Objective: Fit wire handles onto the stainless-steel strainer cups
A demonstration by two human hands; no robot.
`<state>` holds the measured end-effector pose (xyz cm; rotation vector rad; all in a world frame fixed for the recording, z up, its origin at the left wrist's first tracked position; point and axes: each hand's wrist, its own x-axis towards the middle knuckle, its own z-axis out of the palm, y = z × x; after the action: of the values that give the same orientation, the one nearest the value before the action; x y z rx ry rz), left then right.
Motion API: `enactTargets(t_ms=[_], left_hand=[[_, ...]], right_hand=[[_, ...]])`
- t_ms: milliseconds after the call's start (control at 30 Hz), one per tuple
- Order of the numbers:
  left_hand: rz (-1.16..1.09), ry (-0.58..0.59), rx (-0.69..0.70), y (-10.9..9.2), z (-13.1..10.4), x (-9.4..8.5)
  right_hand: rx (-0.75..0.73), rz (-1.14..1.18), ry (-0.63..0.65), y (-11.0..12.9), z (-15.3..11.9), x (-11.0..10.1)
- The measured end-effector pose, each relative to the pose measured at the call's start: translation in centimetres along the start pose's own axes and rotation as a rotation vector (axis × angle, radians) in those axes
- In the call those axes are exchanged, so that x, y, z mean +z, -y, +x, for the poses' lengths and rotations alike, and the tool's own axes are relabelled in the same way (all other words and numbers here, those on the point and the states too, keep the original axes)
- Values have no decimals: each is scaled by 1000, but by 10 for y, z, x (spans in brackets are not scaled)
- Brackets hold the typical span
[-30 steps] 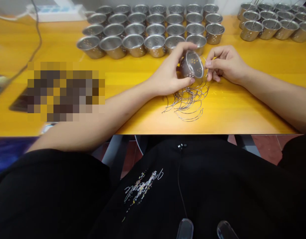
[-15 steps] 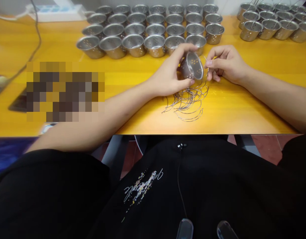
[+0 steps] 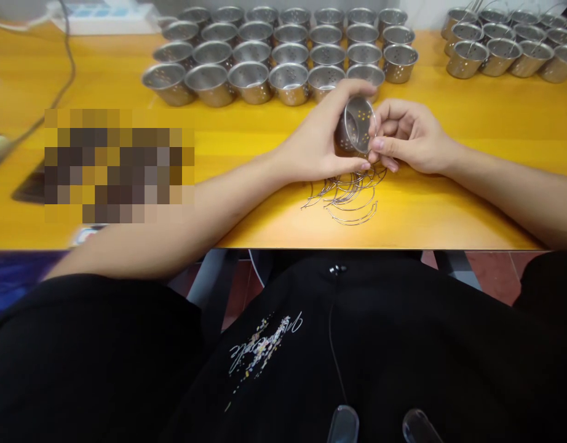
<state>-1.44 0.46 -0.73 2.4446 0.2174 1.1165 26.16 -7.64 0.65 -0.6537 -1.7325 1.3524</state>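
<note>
A small perforated metal cup (image 3: 350,132) is tilted on its side, its mouth facing right, with my left hand (image 3: 318,138) wrapped round it. My right hand (image 3: 408,135) is at the cup's rim, thumb and fingers pinched on a thin wire handle that is mostly hidden by the fingers. Below both hands, a loose pile of curved metal wires (image 3: 350,197) lies on the yellow table.
Several rows of perforated cups (image 3: 249,83) stand behind my hands. More cups with wires on them (image 3: 502,55) are at the back right. On the left are a power strip (image 3: 106,18), a cable (image 3: 71,67) and a blurred-out area. The yellow table (image 3: 246,215) ends near my body.
My right hand has moved left and slightly down, from beside the cup to its rim. The cup has turned a little in my left hand.
</note>
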Motion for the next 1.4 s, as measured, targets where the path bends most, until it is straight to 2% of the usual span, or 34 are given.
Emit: enactTargets(t_ms=[133, 300, 433, 700, 800, 867, 967, 1067, 1100, 1133, 1233, 1400], left_hand=[[-38, -46, 42, -10, 3, 2], [-23, -70, 37, -23, 5, 5], [2, -105, 117, -29, 7, 6], [72, -145, 269, -28, 9, 9], [124, -152, 267, -29, 7, 13], [118, -197, 279, -30, 7, 16], [101, -231, 302, -30, 7, 20], [114, -206, 366, -30, 6, 18], [132, -169, 356, -32, 5, 17], [161, -135, 273, -34, 3, 15], [203, -101, 172, -41, 0, 11], [172, -103, 188, -37, -2, 15]], right_hand=[[-80, 15, -10, -2, -3, 8], [-71, -51, -36, -1, -10, 20], [-111, -80, -53, -4, -11, 21], [-249, -107, -20, -16, -12, 24], [-265, -129, -34, -22, -13, 25], [-288, -145, -61, -25, -13, 26], [-255, -183, -119, -25, -15, 28], [-192, -204, -140, -20, -17, 31], [-190, -202, -137, -19, -18, 31], [-195, -198, -131, -17, -18, 32], [-256, -190, -108, -18, -17, 33], [-406, -179, -84, -23, -13, 35]])
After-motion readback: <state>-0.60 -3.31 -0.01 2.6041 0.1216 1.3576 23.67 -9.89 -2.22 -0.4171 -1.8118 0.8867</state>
